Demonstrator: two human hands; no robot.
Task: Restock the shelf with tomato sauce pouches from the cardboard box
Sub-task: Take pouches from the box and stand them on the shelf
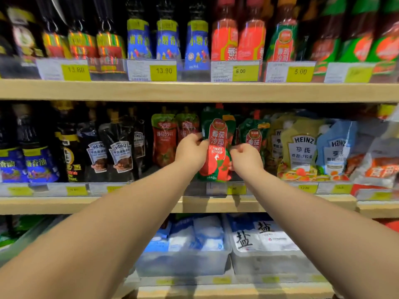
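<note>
A green and red tomato ketchup pouch point(217, 145) stands upright at the front of the middle shelf point(64, 203). My left hand point(190, 151) grips its left edge and my right hand point(246, 158) grips its right edge. A second pouch of the same kind point(253, 134) stands just behind it to the right. Two red tomato sauce pouches point(165, 139) stand to the left of my left hand. The cardboard box is out of view.
Dark Heinz sauce pouches point(117, 152) fill the middle shelf to the left, yellow and blue Heinz pouches point(302, 149) to the right. Bottles line the top shelf point(194, 91) with price tags. Clear bins of salt bags point(259, 238) sit on the lower shelf.
</note>
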